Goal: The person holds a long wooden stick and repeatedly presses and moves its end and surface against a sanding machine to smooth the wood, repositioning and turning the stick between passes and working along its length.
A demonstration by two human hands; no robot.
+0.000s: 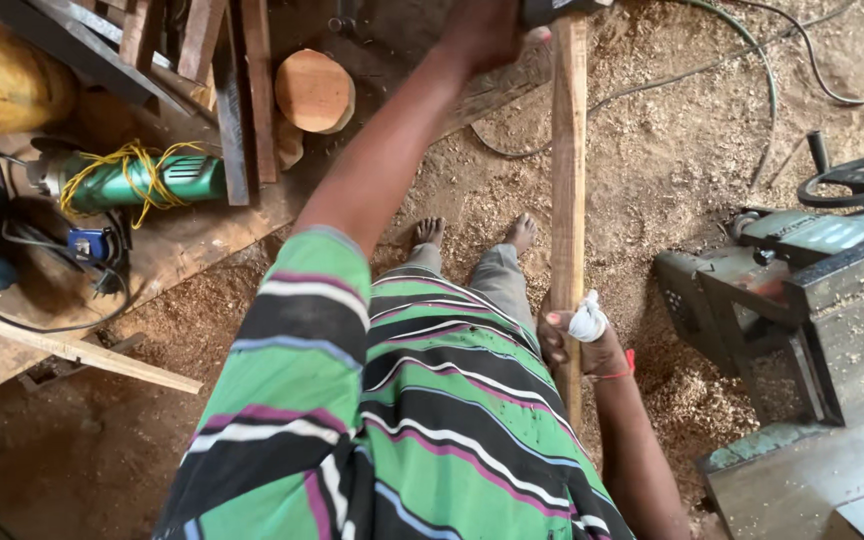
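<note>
Your plank [569, 180] runs from six to twelve o'clock, your right hand [577, 340] clenched around it low, your left hand [482, 30] gripping a tool at its top.

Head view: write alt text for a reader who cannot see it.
Seen from above, a person in a striped shirt grips a long wooden plank low down with the bandaged right hand, while the left hand reaches to its top end. Bare feet stand on sawdust; a green power tool lies left.

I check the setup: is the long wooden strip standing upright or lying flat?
Upright: the wooden strip stands on the sawdust, right hand gripping it.
</note>
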